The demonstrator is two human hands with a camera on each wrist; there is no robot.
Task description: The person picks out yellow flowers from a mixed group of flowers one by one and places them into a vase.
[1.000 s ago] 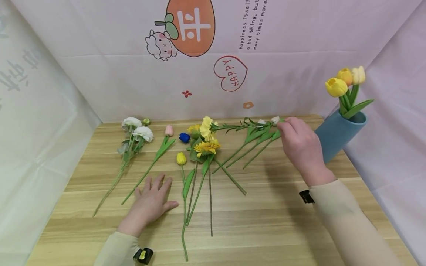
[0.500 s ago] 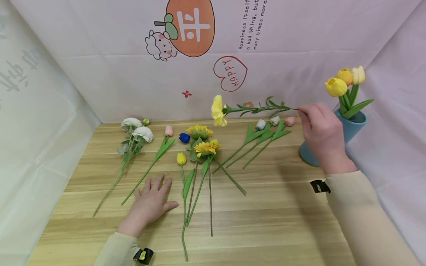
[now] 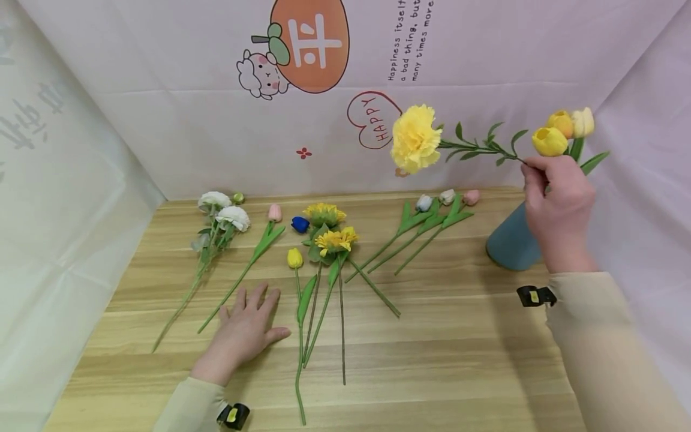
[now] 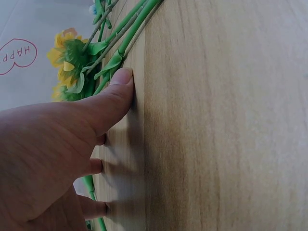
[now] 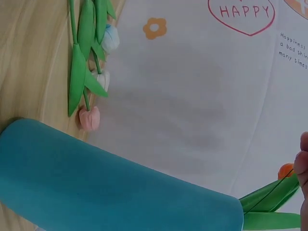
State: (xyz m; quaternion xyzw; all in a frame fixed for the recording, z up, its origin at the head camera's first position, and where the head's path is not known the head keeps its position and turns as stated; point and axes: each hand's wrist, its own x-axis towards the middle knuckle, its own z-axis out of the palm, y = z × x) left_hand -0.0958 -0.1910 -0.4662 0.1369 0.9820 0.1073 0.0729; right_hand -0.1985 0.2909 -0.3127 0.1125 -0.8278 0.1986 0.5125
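Note:
My right hand (image 3: 564, 204) pinches the thin stem of a yellow carnation (image 3: 415, 139), raised at the vase's mouth with the bloom pointing left. Behind that hand stands a blue vase (image 3: 514, 241), its rim hidden in the head view. Yellow, orange and cream tulips (image 3: 549, 142) stick out of it. In the right wrist view the vase (image 5: 115, 178) fills the lower part, and the fingers (image 5: 302, 161) show at the right edge. My left hand (image 3: 244, 329) rests on the table, fingers spread, between a pink tulip (image 3: 264, 243) and a yellow tulip (image 3: 294, 258).
Sunflowers (image 3: 333, 241) and a blue tulip (image 3: 300, 225) lie mid-table. Toward the back right are blue-white, white and pink tulips (image 3: 423, 204). White flowers (image 3: 232, 217) lie on the left. A printed white cloth (image 3: 216, 144) hangs behind the wooden table (image 3: 442, 360).
My right hand has moved right and up to the vase, lifting the carnation away from the lying flowers; its bloom has risen and swung to the right. The left hand has stayed in place.

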